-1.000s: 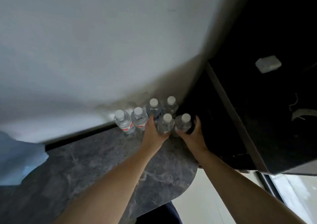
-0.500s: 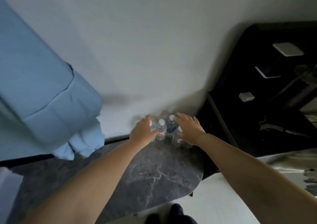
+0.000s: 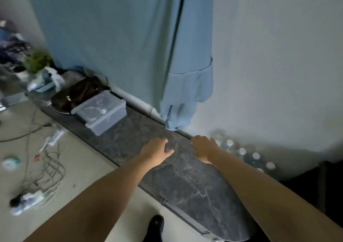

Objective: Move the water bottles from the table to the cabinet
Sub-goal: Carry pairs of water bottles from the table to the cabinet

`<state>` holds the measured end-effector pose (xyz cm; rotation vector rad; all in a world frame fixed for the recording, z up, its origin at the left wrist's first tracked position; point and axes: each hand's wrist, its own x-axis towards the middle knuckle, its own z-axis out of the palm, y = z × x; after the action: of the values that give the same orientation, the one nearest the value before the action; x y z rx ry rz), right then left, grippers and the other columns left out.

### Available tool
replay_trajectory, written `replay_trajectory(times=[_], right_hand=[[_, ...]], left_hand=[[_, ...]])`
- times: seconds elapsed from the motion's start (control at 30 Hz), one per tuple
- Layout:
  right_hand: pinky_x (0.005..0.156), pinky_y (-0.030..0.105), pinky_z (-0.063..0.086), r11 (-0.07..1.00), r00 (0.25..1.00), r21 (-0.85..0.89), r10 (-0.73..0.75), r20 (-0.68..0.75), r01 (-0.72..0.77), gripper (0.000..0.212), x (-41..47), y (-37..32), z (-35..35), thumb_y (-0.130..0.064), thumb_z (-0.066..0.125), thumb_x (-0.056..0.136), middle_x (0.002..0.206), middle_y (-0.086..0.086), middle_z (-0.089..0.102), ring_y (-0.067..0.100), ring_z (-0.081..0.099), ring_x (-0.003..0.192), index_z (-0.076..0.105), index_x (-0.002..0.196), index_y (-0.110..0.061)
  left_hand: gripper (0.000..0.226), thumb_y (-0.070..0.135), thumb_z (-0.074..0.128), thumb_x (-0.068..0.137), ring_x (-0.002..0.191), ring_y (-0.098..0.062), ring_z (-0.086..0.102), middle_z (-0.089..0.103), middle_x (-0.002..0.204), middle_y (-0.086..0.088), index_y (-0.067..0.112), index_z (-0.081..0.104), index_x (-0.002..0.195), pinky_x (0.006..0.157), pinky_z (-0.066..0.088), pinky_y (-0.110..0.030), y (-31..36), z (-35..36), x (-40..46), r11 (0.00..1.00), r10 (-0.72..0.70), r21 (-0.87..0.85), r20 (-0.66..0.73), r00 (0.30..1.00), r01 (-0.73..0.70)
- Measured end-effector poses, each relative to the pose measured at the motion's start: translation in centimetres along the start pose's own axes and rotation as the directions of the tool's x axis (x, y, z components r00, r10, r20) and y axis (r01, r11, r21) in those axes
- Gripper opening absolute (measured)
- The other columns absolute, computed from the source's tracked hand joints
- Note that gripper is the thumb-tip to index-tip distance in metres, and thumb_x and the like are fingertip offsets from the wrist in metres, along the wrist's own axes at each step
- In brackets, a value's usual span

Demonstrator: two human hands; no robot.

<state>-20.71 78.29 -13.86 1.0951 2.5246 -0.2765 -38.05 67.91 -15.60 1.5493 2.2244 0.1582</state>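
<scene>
Hovering over the counter (image 3: pixel 185 176), left hand (image 3: pixel 156 150) and right hand (image 3: pixel 204 149) empty, fingers (image 3: pixel 164 141) loosely spread; water bottles (image 3: pixel 243 151) clustered right of them by the wall; advisable: grasp each body squarely.

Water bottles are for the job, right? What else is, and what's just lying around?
For the job:
water bottles by the wall
left hand, empty
right hand, empty

Just lying about:
clear plastic box
brown bag
blue cloth
plant
cables on the floor
</scene>
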Motion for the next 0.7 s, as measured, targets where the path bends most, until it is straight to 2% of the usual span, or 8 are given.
replay_trajectory(times=[0.13,0.23,0.33,0.5,0.7], right_hand=[[0.114,0.045,0.032,0.969,0.972,-0.093,-0.225,0.061,0.23,0.048,1.8,-8.6,-0.5,-0.03,0.042,0.099,0.152,0.006,0.037,0.027,0.036,0.14,0.038,0.146,-0.021],[0.115,0.047,0.03,0.921,0.926,-0.107,-0.365,0.1,0.375,0.05,2.6,-16.8,-1.3,-0.03,0.044,0.1,0.155,0.008,0.033,0.03,0.035,0.14,0.036,0.148,-0.018],[0.11,0.044,0.038,0.838,0.849,-0.137,-0.518,0.105,0.528,0.041,2.7,-26.1,-1.6,-0.024,0.043,0.1,0.146,0.01,0.045,0.031,0.046,0.131,0.046,0.14,-0.015],[0.11,0.041,0.038,0.694,0.713,-0.165,-0.682,0.16,0.701,0.047,1.9,-39.6,-1.5,-0.024,0.046,0.098,0.147,0.012,0.04,0.03,0.043,0.134,0.04,0.143,-0.012],[0.108,0.041,0.037,0.601,0.619,-0.148,-0.765,0.175,0.785,0.046,0.1,-54.7,-0.9,-0.03,0.047,0.097,0.143,0.009,0.043,0.028,0.045,0.128,0.042,0.141,-0.016]], left_hand=[[0.061,0.053,0.05,0.091,0.128,-0.025,0.047,0.052,0.137,-0.007,0.019,0.042,0.14,0.102,0.043,-0.041,-6.9,-0.1,-7.0,0.972,-0.235,-0.034,-0.021,0.972,0.234],[0.058,0.051,0.049,0.092,0.126,-0.027,0.046,0.05,0.136,-0.009,0.019,0.041,0.14,0.102,0.042,-0.042,-13.1,-1.6,-13.2,0.911,-0.408,-0.1,-0.064,0.911,0.4],[0.056,0.052,0.048,0.092,0.122,-0.028,0.049,0.051,0.133,-0.011,0.018,0.043,0.137,0.098,0.045,-0.042,-19.3,-3.1,-19.8,0.826,-0.562,-0.129,-0.127,0.817,0.548],[0.054,0.054,0.045,0.093,0.12,-0.027,0.051,0.054,0.134,-0.01,0.018,0.047,0.134,0.093,0.046,-0.038,-27.7,-3.7,-28.9,0.695,-0.717,-0.226,-0.153,0.68,0.683],[0.055,0.055,0.042,0.093,0.121,-0.028,0.049,0.053,0.134,-0.009,0.019,0.046,0.134,0.094,0.045,-0.039,-38.1,-5.8,-38.6,0.558,-0.83,-0.261,-0.145,0.539,0.788]])
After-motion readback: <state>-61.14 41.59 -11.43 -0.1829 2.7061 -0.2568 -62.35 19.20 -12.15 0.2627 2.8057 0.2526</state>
